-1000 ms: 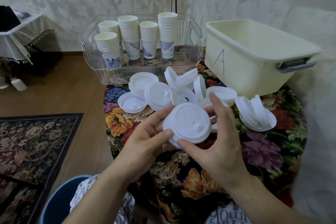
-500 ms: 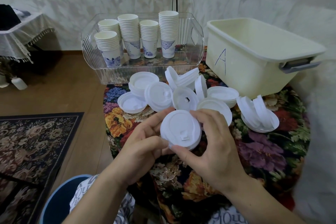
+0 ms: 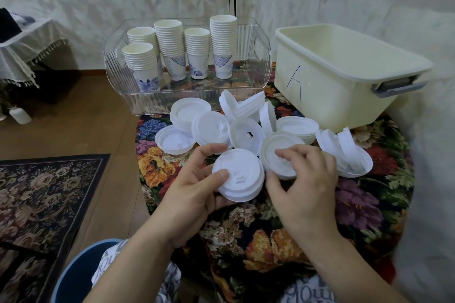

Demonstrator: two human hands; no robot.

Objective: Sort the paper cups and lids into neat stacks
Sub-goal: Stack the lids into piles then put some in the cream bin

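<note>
My left hand [image 3: 194, 187] grips a small stack of white plastic lids [image 3: 238, 174] just above the floral tablecloth, thumb on top. To its right, my right hand [image 3: 305, 182] has its fingers curled over the rim of an upturned white lid [image 3: 275, 152] lying on the table. Behind them lies a loose heap of white lids [image 3: 221, 125], some flat, some on edge. Two more lids [image 3: 344, 147] lean in a third one at the right. Several stacks of paper cups [image 3: 172, 49] stand upright in a clear plastic tray [image 3: 192, 101] at the back.
A cream plastic bin marked "A" [image 3: 332, 81] stands at the back right of the round table [image 3: 369, 204]. Left of the table are wooden floor and a dark patterned rug [image 3: 37, 204]. A blue bucket rim [image 3: 73, 275] shows below my left arm.
My right hand has let go of the lid stack and moved right onto the upturned lid. The stack stays in my left hand, a little lower and nearer me.
</note>
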